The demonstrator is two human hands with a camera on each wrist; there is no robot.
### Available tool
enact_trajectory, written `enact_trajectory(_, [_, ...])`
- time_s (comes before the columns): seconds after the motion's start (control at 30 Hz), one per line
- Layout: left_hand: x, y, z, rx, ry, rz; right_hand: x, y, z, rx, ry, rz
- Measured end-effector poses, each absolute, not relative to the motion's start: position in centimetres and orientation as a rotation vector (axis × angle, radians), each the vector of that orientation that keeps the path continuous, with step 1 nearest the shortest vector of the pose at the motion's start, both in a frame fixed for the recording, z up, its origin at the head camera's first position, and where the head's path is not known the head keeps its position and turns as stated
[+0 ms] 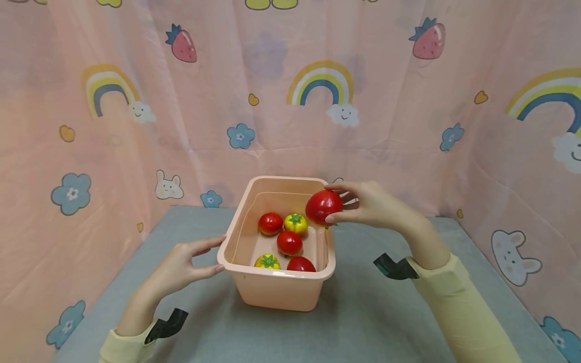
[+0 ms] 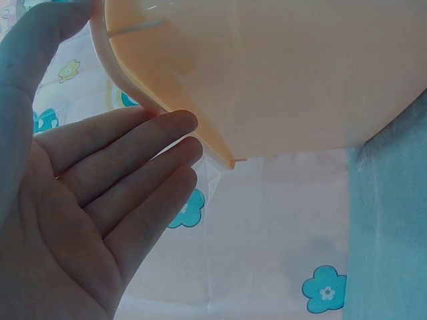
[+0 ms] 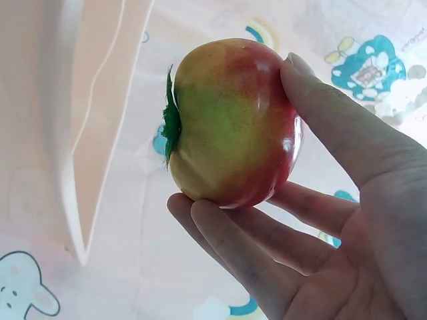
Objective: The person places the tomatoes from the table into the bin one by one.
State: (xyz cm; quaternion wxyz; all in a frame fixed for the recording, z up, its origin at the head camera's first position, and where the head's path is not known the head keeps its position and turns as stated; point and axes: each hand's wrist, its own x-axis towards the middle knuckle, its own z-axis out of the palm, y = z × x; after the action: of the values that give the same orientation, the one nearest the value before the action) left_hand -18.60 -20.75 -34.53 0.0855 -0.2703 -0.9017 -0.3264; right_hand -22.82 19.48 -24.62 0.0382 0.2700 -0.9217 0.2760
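Near its back right, a red tomato (image 1: pixel 323 207) is held between the thumb and fingers of my right hand (image 1: pixel 369 204), over the right rim of a pale pink plastic bin (image 1: pixel 279 287). In the right wrist view the tomato (image 3: pixel 233 127) shows a yellow-green side and a green leafy top. My left hand (image 1: pixel 183 262) touches the bin's left rim with thumb and fingertips, its fingers fairly straight in the left wrist view. Inside the bin lie red tomatoes (image 1: pixel 289 243) and yellow ones with green tops (image 1: pixel 296 223); the front wall partly hides the nearest two.
The bin stands on a grey-blue table (image 1: pixel 376 312). Behind and at both sides hangs a pink curtain (image 1: pixel 204 131) printed with rainbows, strawberries, flowers and rabbits. Black straps (image 1: pixel 395 267) hang at both sleeve cuffs.
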Motion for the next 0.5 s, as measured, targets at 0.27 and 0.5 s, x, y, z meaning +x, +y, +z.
enact_trajectory(0.27, [-18.7, -20.8, -34.6, -0.829, -2.668, -0.964, -23.6, 17.8, -23.9, 0.924, -2.814, 0.862])
enact_trajectory(0.5, [-18.8, -21.0, -34.7, -0.853, -2.646, -0.945, -24.6, 16.6, -23.9, 1.0, -2.795, 0.902])
